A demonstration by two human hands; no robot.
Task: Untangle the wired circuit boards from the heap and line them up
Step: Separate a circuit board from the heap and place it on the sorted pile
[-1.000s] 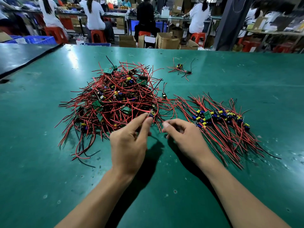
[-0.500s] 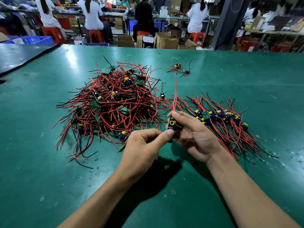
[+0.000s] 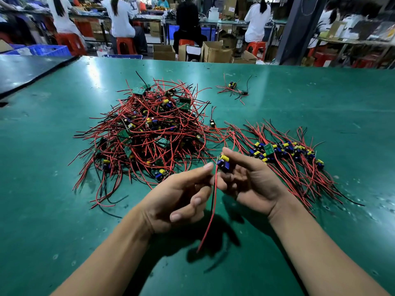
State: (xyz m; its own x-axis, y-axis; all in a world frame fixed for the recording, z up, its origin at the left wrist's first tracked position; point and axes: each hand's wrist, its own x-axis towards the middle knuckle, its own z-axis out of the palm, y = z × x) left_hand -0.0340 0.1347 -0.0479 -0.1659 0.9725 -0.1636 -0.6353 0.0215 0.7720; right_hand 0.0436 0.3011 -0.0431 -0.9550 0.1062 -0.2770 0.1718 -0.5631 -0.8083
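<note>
1 board (image 3: 223,164) now out of the heap (image 3: 149,133) at 10 o'clock: right hand (image 3: 252,184) fingers pinch it, left hand (image 3: 177,201) fingers' grip on its lead (image 3: 208,221) unclear; row (image 3: 286,150) at 2 o'clock next.

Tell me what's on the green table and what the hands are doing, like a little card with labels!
table: green, shiny
heap: tangled red-wired boards, left of centre
row: boards lined up at right, wires spread out
right hand: pinches one board, held above the table
wire: red, hangs down from that board
left hand: beside the wire; grip unclear
bunch: small, loose, beyond the heap
</note>
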